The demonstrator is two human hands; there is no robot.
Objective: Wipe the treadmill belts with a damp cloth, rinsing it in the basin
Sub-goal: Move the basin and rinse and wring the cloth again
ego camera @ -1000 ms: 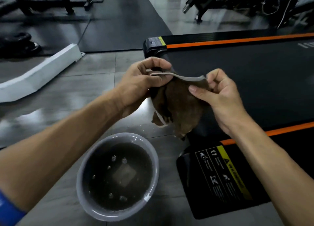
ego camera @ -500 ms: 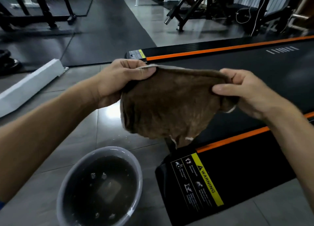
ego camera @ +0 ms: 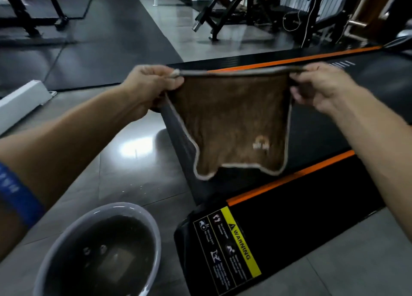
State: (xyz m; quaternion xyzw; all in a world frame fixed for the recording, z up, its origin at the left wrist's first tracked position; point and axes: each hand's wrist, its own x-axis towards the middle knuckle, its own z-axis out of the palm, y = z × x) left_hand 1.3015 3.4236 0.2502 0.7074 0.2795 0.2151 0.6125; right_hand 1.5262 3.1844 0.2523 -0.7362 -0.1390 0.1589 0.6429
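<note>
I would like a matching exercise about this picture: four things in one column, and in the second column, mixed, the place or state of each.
Things:
1. brown cloth
2. basin
3. warning label
4. white bar

Places or states:
A. on the floor at far left
B. stretched open between left hand and right hand
C. on the treadmill's near end
D. on the floor, holding dark water

Pairs: 1-B, 2-D, 3-C, 4-A

Dim, cool indoor light; one white glare patch on the glossy floor point(ego camera: 136, 147); soft motion blur on both hands and the far equipment point(ego camera: 225, 12); wide-angle bowing at the edges; deep shadow over the treadmill point(ego camera: 323, 135); basin point(ego camera: 153, 235) rim faintly lit.
</note>
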